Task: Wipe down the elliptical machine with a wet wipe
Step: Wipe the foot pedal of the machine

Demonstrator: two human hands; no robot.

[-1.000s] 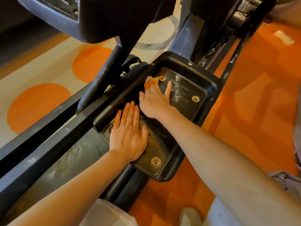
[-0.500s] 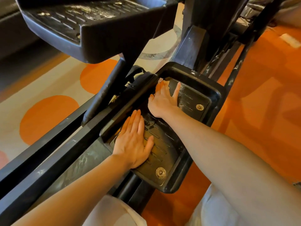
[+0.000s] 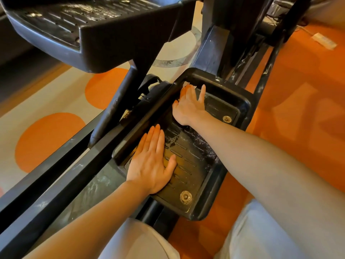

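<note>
The black foot pedal of the elliptical machine lies in the middle of the view, its ribbed tread wet and glossy. My right hand presses flat, fingers straight, on a white wet wipe at the pedal's far inner corner; only a small edge of the wipe shows past the fingertips. My left hand rests flat with straight fingers on the near part of the tread, beside the pedal's left wall.
The second black pedal hangs raised at the upper left. Black frame rails run diagonally on the left. The central column rises behind the pedal. Orange carpet lies to the right, with a white power strip on it.
My right hand has slid the wipe further up to the pedal's far left corner. My left hand has stayed in place on the tread. The view has tilted up slightly.
</note>
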